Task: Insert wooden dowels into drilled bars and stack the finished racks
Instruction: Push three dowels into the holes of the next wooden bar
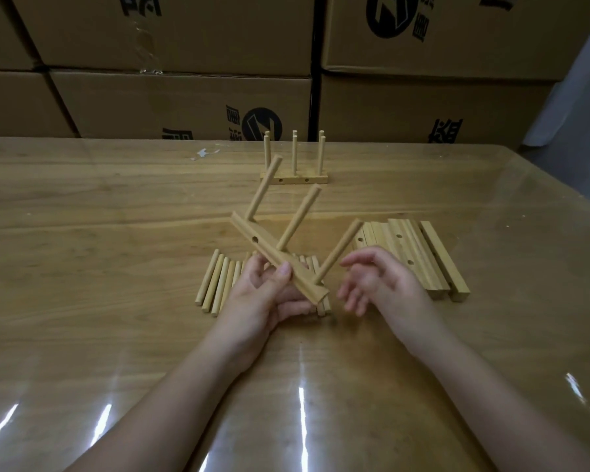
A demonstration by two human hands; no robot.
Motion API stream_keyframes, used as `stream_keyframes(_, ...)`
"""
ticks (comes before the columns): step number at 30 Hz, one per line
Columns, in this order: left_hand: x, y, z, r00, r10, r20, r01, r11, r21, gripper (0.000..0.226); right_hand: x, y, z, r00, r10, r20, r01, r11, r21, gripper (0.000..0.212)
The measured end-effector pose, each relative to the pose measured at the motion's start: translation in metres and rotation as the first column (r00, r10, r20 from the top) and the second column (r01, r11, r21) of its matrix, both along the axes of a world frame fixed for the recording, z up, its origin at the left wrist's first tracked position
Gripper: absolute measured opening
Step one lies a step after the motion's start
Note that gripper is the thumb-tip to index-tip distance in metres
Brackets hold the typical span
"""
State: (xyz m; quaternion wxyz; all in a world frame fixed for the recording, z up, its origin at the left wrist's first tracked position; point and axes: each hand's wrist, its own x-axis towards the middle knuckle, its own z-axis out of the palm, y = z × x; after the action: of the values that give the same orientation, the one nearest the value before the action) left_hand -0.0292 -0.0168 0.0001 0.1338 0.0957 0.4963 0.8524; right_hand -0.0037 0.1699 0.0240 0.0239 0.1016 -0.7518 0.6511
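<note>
Big brown boxes are standing behind the wide table. Both arms are reaching over it. The left hand is gripping one bar in the air, tilting it, with three dowels sticking out. The right hand is hanging loose and wide just beside it, holding nothing. A pile of bars is lying on the right, too bunched to count. Finished racks are standing at the back, showing six dowels. Loose dowels are lying under the left hand, with at least five showing.

Bare left hand, bare right hand, bare forearms
</note>
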Motion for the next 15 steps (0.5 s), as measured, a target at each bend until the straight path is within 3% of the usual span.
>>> stream_keyframes(3, 0.001, 0.000, 0.001, 1.000, 0.001, 0.030, -0.002, 0.999, 0.038, 0.049, 0.002, -0.005, -0.004, 0.999, -0.014, 0.036, 0.013, 0.999, 0.036, 0.033)
stream_keyframes(7, 0.000, -0.001, 0.001, 1.000, -0.001, 0.012, 0.000, 1.000, 0.029, 0.030, -0.001, -0.008, -0.009, 0.999, -0.045, 0.014, 0.045, 0.999, 0.015, 0.023)
stream_keyframes(15, 0.001, 0.002, 0.002, 0.999, -0.024, 0.027, 0.023, 0.999, 0.024, 0.039, -0.007, -0.004, -0.013, 0.988, -0.153, 0.018, 0.153, 0.987, -0.054, 0.023)
